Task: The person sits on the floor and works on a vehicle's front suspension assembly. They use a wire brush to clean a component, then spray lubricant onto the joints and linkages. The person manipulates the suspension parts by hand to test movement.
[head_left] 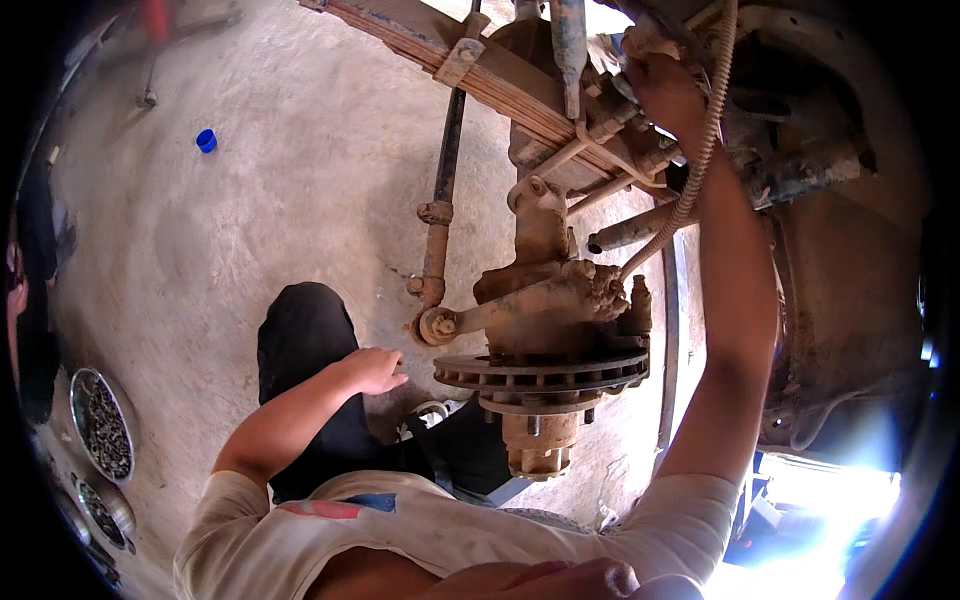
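Note:
My left hand rests by my bent knee, thumb and fingers loosely apart, with nothing in it. Far up at the right, my right hand reaches past a ribbed hose to the rusty parts above the axle. Its fingers curl round something there that I cannot make out. Below it runs a leaf spring with U-bolts. In front of me hang a dusty steering knuckle, a brake disc and a wheel hub. A tie rod joins the knuckle's left side.
A blue cap lies on the concrete floor. Metal bowls of small hardware stand at the lower left. A red-topped tool is at the upper left. Dark vehicle bodywork closes off the right. Another person's hand shows at the left edge.

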`<state>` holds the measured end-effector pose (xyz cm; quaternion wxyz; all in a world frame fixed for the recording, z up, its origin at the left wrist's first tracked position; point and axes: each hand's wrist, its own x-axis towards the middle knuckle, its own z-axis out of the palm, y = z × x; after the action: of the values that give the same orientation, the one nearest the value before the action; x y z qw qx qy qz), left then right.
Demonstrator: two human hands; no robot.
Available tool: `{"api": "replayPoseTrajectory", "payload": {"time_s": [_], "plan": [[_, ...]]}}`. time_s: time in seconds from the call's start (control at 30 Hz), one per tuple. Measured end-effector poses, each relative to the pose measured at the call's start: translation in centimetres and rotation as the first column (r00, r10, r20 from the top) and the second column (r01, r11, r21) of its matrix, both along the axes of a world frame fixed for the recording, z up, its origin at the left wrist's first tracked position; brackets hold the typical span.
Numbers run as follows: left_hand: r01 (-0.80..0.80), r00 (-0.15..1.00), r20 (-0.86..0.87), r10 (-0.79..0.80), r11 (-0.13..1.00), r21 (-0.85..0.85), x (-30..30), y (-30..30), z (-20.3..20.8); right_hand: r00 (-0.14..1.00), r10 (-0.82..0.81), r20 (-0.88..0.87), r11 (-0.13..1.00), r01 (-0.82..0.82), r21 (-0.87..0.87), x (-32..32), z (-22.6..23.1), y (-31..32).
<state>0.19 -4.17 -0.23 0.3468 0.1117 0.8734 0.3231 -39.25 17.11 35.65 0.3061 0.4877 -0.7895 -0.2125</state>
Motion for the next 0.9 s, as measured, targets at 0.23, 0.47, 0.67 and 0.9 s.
{"api": "replayPoseTrajectory", "payload": {"time_s": [0.23,0.47,0.67,0.9], "plan": [[0.007,1.0,-0.021,-0.006,1.0,0.024,0.0,0.3,0.5,0.993,-0.119,0.001,0.989,0.119,-0.083,-0.6,0.3,2.5],[0.036,0.998,-0.056,-0.035,0.999,0.028,1.1,0.1,2.0,0.939,-0.104,-0.327,0.965,0.174,0.194,-0.9,0.5,2.5],[0.016,0.999,-0.042,-0.014,0.999,0.045,2.3,-0.8,2.1,0.972,0.056,-0.229,0.994,-0.033,0.102,-0.6,0.3,2.2],[0.034,0.999,-0.041,-0.033,0.999,0.015,2.5,-0.6,2.0,0.927,-0.128,-0.352,0.956,0.21,0.207,-1.9,-0.1,3.4]]}}
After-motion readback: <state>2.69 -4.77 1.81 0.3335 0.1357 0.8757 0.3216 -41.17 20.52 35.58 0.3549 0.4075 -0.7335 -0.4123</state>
